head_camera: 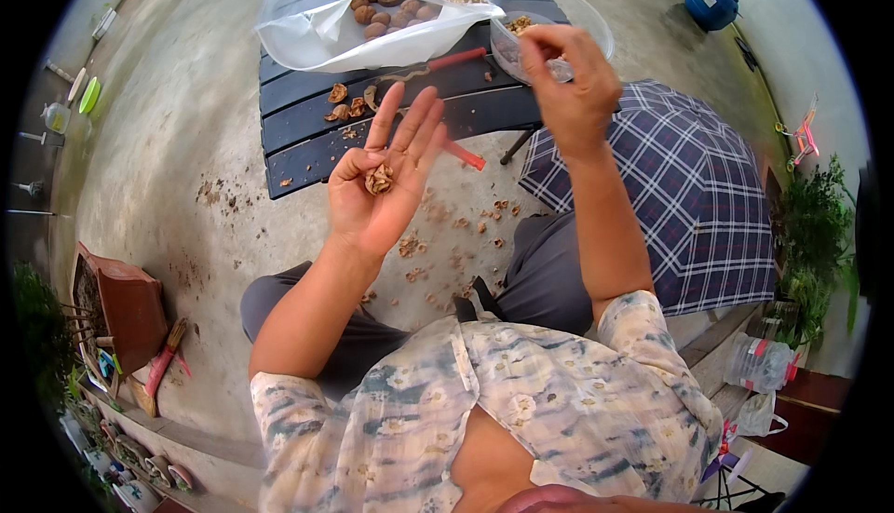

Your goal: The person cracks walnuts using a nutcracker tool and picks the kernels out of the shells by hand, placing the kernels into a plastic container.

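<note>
My left hand is turned palm up over the near edge of the slatted table, its fingers spread. A wrinkled, cracked walnut piece lies in that palm under the thumb. My right hand hangs over the near rim of a clear round plastic tub, thumb and fingertips bent together; I cannot tell whether anything is between them. Walnut kernels lie in the tub. Behind my left hand is a plier-like tool with red handles, partly hidden. Broken walnut shells lie to its left on the tabletop.
A clear plastic bag of whole walnuts sits on the dark slatted table. Shell bits litter the concrete floor between my knees. An open plaid umbrella stands at right. A planter and a broom are at left.
</note>
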Available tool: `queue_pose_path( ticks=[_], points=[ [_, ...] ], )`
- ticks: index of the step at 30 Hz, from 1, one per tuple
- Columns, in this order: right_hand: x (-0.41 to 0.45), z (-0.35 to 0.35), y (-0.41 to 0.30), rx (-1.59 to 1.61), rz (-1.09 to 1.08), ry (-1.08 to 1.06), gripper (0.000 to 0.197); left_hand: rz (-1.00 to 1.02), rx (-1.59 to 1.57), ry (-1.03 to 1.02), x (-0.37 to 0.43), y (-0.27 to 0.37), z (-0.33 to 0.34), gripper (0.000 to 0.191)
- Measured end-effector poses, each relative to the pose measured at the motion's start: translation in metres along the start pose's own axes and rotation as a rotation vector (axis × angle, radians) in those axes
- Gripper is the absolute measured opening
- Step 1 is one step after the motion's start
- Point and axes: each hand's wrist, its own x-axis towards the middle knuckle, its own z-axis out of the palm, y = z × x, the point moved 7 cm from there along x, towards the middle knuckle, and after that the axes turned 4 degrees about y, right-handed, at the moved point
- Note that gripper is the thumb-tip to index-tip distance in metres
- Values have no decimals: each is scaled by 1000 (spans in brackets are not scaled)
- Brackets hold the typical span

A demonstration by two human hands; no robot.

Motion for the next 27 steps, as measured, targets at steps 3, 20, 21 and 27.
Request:
queue_pose_path(
  ticks=[3,20,21,27],
  points=[
    [6,-15,46,-104,115,-41,15,-40,-41,11,3,-7,-4,78],
    [-54,61,-47,531,238,-600,28,-48,312,79,4,-4,-15,54],
    [-50,60,-43,497,231,-597,27,-54,310,73,3,-4,-15,54],
    [-49,58,-30,377,120,-612,28,-31,419,139,2,-5,-18,36]
  ],
)
